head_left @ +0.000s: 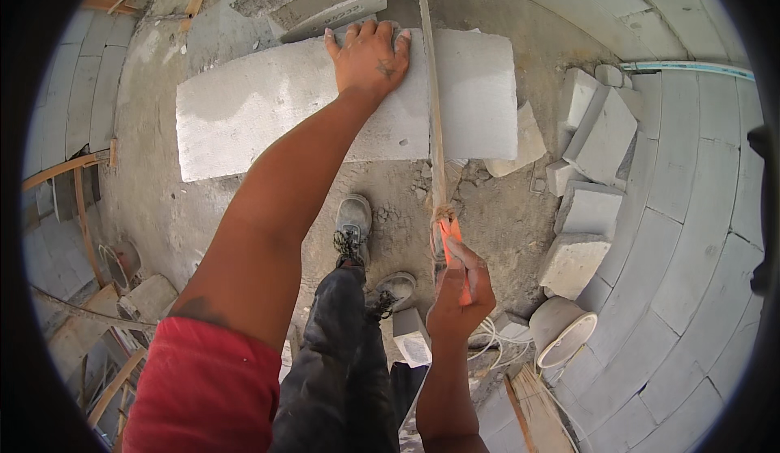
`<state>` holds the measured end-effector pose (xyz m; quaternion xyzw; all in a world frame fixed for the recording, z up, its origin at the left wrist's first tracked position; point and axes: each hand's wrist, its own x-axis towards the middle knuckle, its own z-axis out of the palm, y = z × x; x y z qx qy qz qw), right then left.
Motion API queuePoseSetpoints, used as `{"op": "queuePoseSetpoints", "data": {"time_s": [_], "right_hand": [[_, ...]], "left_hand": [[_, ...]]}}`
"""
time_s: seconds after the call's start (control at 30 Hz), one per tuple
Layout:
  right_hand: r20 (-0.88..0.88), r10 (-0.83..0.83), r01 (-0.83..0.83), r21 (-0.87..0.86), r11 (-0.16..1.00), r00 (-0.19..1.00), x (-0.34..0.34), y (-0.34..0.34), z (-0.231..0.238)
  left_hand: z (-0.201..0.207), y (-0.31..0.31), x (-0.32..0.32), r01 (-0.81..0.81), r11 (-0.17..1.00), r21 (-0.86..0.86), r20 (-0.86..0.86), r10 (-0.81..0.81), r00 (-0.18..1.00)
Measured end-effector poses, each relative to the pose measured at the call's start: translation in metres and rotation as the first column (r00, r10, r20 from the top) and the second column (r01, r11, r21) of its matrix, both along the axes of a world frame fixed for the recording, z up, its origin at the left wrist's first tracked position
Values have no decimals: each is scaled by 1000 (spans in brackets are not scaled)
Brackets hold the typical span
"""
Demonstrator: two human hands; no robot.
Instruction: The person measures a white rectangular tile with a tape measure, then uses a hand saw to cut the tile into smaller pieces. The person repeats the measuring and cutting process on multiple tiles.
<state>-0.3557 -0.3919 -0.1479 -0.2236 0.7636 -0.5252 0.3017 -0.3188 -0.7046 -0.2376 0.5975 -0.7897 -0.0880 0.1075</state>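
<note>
A long white aerated concrete block (276, 108) lies crosswise in front of me. My left hand (371, 56) presses on its far edge, fingers stretched out and spread over the top. My right hand (461, 290) is wrapped round the orange handle of a handsaw (435, 116). The saw's long, narrow blade runs away from me across the block, to the right of my left hand. A shorter part of the block lies right of the blade. Whether the blade sits in a cut cannot be made out.
Broken block pieces (597, 136) lie along the right block wall (682, 160). A pale bucket (562, 331) stands near a white cable (491, 338) at lower right. More blocks (317, 2) are stacked beyond the work. Wooden strips (85, 217) stand at left. My shoes (353, 217) are on the dusty floor.
</note>
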Motion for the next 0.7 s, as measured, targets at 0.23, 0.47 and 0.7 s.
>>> {"op": "queuePoseSetpoints", "data": {"time_s": [0.23,0.47,0.7], "right_hand": [[-104,21,-36,-144,989,994,9,4,10],[-71,46,-42,52,998,996,-2,-28,8],[-93,13,-18,-55,998,996,19,15,11]], "left_hand": [[-8,-3,2,-2,1000,-22,-6,2,1000],[-4,-3,1,-3,998,-59,0,3,1000],[-3,-2,1,-5,1000,-30,-40,3,999]]}}
